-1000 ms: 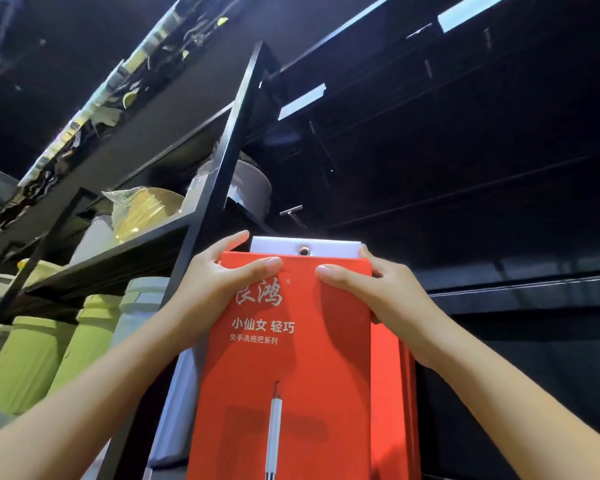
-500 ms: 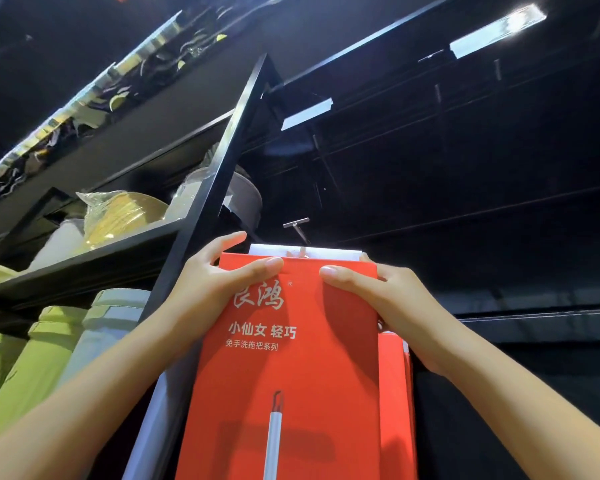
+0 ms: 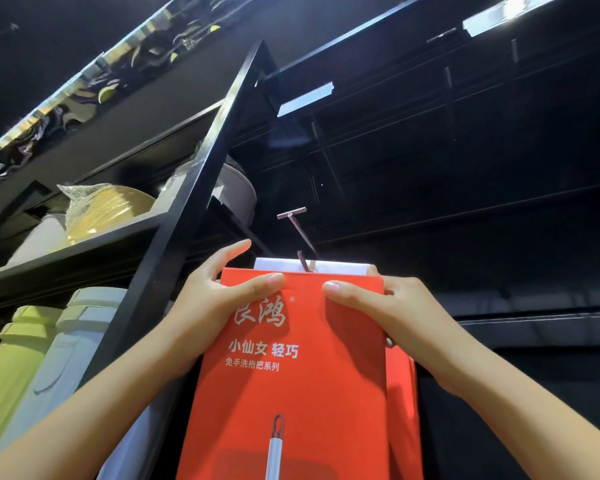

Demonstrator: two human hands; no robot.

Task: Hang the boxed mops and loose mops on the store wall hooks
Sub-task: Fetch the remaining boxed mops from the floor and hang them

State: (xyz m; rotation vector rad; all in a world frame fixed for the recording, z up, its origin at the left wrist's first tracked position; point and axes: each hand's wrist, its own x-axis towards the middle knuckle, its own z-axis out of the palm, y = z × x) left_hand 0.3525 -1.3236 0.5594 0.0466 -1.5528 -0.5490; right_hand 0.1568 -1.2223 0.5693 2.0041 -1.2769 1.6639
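Red across the front of the boxed mop (image 3: 291,375), with white lettering and a printed mop handle. Stands upright against the dark wall, long axis running up and down, top edge level with the thumbs. Shows a white hang tab (image 3: 343,267) behind that top edge, right at the bent tip of the wall hook (image 3: 302,234); cannot tell whether the tip passes through the tab's hole, hidden behind the red edge. Grips the top left corner with the left hand (image 3: 212,306), thumb flat across the front, fingers reaching behind. Grips the top right corner with the right hand (image 3: 406,317) the same way, thumb on the front, fingers wrapped round the back. Sits equally near both hands, with the hook straight above and between the two thumbs. Probably calls for a short lift and a push toward the wall to seat the tab. Leaves a second red box (image 3: 400,410) just behind on the right, and pale green canisters (image 3: 14,368) on the black shelving (image 3: 187,220) to the left.
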